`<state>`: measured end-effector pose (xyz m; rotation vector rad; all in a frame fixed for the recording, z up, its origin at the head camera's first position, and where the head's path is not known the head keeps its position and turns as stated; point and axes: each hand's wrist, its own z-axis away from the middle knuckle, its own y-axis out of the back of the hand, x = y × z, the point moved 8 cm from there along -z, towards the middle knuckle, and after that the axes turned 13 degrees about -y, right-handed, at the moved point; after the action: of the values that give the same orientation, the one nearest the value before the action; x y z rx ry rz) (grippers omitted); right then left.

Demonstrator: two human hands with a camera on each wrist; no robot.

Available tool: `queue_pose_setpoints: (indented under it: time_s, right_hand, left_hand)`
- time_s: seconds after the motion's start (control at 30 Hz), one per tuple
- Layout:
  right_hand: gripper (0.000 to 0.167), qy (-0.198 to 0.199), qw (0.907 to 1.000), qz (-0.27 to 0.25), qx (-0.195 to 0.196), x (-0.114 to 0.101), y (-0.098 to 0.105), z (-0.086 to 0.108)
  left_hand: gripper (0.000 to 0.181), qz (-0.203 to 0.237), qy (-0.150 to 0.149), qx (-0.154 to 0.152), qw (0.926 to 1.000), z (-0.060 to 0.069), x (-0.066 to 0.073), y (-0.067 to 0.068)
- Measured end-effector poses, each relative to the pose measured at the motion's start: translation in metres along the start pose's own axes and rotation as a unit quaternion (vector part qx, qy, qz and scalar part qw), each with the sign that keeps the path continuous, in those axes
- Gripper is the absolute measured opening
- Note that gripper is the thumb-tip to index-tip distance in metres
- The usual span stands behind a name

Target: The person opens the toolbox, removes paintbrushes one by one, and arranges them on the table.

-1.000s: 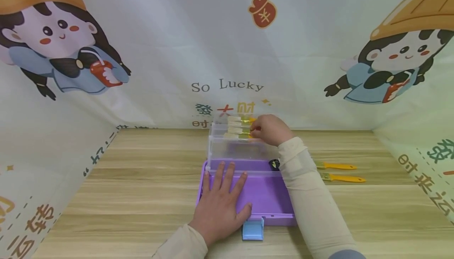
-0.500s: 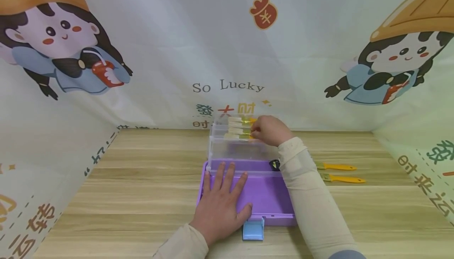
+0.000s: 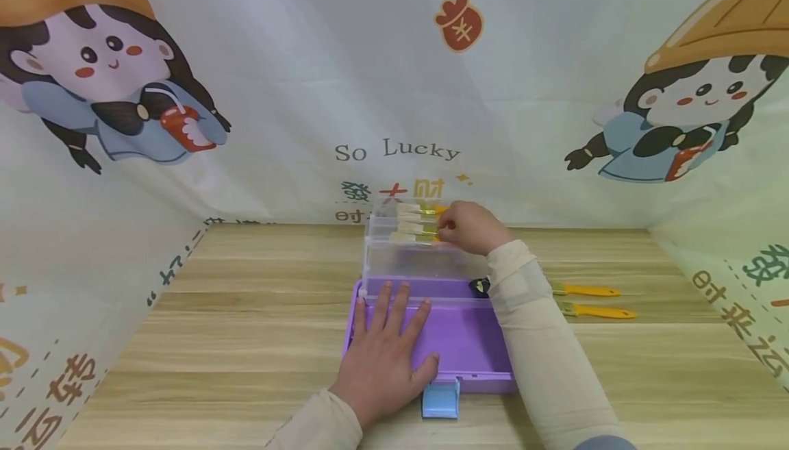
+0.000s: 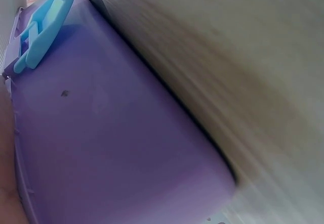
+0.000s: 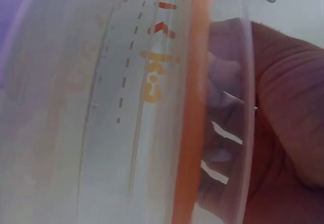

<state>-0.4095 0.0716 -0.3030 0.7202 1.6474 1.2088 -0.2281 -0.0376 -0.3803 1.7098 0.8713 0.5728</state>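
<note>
A purple box [image 3: 459, 340] with raised clear trays [image 3: 401, 261] stands on the table. My left hand [image 3: 385, 361] lies spread over the front left of the box, fingers straight. Several pale-bristled brushes [image 3: 413, 229] with yellow handles lie in the upper trays. My right hand [image 3: 471, 226] has its fingers curled at the handle ends of these brushes. In the right wrist view an orange handle [image 5: 192, 102] shows through clear plastic, with curled fingers beyond it; whether they pinch a handle is partly hidden. The left wrist view shows the purple box side [image 4: 111, 123].
Two brushes with yellow handles [image 3: 592, 290] lie on the wooden table [image 3: 259, 313] right of my right forearm. A blue latch [image 3: 440, 401] hangs at the box front. A small black item [image 3: 479, 288] sits at the back right of the box. A printed cloth [image 3: 277, 94] stands behind.
</note>
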Motion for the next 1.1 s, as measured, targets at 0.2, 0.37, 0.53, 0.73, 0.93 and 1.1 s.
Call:
queue_pose_setpoints:
  time_s: [0.2, 0.37, 0.53, 0.73, 0.93, 1.1]
  right_hand:
    - [0.013, 0.007, 0.9995, -0.020, 0.025, 0.0018, 0.0042, 0.0032]
    - [0.014, 0.012, 0.9983, -0.036, 0.045, 0.0032, 0.0076, 0.0044]
    - [0.009, 0.017, 0.9970, -0.040, 0.064, 0.0027, 0.0102, 0.0072]
    - [0.005, 0.016, 0.9964, -0.068, 0.047, 0.0022, 0.0052, 0.0081]
    - [0.013, 0.027, 0.9944, -0.092, 0.044, 0.0008, 0.0041, 0.0083]
    - [0.021, 0.029, 0.9941, -0.094, 0.044, 0.0021, 0.0038, 0.0071]
  left_hand:
    - [0.071, -0.005, -0.001, 0.002, 1.0000, 0.0002, 0.0007, 0.0007]
    - [0.071, -0.005, -0.002, 0.009, 0.9999, 0.0000, 0.0007, 0.0029]
    - [0.071, -0.005, -0.003, 0.006, 1.0000, -0.0005, 0.0010, 0.0031]
    - [0.071, -0.002, 0.000, -0.002, 1.0000, -0.0003, 0.0013, 0.0015]
    - [0.071, -0.005, 0.000, -0.002, 1.0000, 0.0002, 0.0014, 0.0006]
    - [0.071, -0.008, -0.002, 0.003, 1.0000, 0.0001, 0.0012, 0.0010]
